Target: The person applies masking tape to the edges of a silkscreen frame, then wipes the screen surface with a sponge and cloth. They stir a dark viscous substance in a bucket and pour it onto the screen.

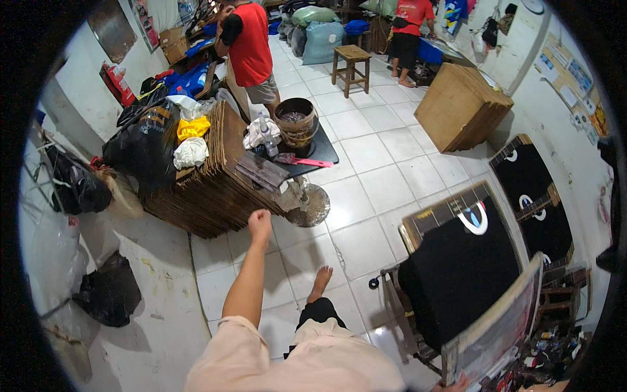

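My left hand [260, 222] is stretched out in front of me, fingers curled into a fist with nothing in it. It hovers just short of a low stack of brown boards [215, 179] and a small black table [323, 151] on a round metal base [313, 206]. On the table stand a brown bucket [297, 121], a clear bottle [264, 134] and a pink squeegee [304, 161]. At the bottom edge only the fingers of my right hand [457, 383] show, gripping the lower corner of a wooden printing screen frame [499, 323]. The frame stands tilted beside a black shirt [454, 274] stretched on a board.
Two people in red shirts [251, 42] [411, 13] stand at the back. A wooden stool [351, 60] and a stack of brown boards [460, 104] are on the tiled floor. More black shirts on boards [529, 179] line the right wall. Black bags [110, 294] lie at the left.
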`<state>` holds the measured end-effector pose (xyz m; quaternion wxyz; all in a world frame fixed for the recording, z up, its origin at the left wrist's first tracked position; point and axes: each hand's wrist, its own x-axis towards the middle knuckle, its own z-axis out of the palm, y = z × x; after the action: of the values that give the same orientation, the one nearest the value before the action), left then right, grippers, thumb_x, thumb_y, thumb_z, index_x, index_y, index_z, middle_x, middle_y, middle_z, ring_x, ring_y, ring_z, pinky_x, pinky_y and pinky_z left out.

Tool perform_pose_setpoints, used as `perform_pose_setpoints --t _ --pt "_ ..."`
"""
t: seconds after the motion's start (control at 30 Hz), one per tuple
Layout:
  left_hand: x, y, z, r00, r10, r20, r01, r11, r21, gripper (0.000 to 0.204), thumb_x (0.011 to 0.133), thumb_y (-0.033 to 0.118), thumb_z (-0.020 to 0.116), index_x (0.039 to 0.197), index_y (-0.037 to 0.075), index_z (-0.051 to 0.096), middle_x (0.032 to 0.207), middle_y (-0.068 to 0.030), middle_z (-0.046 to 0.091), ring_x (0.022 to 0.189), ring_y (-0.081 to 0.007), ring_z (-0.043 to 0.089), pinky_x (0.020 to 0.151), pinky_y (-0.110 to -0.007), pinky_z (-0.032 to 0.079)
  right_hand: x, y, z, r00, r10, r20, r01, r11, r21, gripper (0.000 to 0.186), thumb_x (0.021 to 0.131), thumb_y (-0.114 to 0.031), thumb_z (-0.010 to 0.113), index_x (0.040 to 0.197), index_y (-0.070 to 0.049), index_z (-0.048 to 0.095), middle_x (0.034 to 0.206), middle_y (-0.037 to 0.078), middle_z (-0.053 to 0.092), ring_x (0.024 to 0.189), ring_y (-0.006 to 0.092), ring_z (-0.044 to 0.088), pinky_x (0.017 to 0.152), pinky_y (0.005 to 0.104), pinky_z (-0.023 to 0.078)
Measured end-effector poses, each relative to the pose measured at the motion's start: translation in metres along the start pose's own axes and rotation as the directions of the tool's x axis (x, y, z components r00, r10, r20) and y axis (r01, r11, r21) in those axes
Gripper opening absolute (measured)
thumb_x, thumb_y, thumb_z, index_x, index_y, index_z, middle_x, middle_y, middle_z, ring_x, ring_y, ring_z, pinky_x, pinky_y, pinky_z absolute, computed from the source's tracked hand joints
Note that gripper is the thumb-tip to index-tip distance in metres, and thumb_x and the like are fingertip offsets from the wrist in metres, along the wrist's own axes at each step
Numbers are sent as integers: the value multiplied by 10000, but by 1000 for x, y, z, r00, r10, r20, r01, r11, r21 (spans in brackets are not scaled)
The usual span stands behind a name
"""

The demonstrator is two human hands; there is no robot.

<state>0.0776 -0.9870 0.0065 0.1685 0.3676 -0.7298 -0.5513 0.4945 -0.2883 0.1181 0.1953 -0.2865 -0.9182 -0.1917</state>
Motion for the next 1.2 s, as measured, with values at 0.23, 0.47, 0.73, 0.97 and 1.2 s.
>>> perform_pose_setpoints --t 0.23,0.47,0.73,0.97,1.2 --pt "238 90 35 966 246 -82 -149 785 601 498 948 276 725 1408 117 622 1468 -156 562 1394 -415 500 1171 -529 402 35 -73 -18 981 189 52 -187 982 -34 575 815 -350 809 1257 -8 670 1359 232 610 1282 428 576 1008 534 476" --pt "385 106 60 950 201 240 -311 532 787 960 888 53 760 1667 372 299 1754 -134 225 1497 -468 408 1214 -572 392 59 -88 -38 953 284 107 -272 956 -107 621 779 -298 829 1317 -44 653 1426 217 572 1330 428 544 1059 542 435" --pt "444 96 66 944 243 225 -329 611 720 397 927 135 644 1314 61 698 1170 -264 733 1155 -471 677 1007 -546 522 62 -78 -57 929 347 131 -328 933 -147 702 738 -238 852 1387 -85 633 1502 200 528 1384 428 507 1118 551 388" --pt "427 106 -50 764 441 -472 -350 897 272 338 982 181 669 1210 -66 641 1095 -163 711 954 -297 671 877 -425 542 35 -37 -55 914 383 133 -369 922 -119 792 701 -186 873 1448 -120 615 1569 185 490 1431 428 474 1169 559 347" --pt "163 194 -53 948 316 43 -158 582 -798 419 1104 336 529 1395 40 594 1341 -64 652 1296 -214 590 1119 -388 457 -16 6 -49 863 466 195 -457 885 -91 894 665 -134 893 1509 -156 598 1636 170 451 1478 428 442 1220 568 306"
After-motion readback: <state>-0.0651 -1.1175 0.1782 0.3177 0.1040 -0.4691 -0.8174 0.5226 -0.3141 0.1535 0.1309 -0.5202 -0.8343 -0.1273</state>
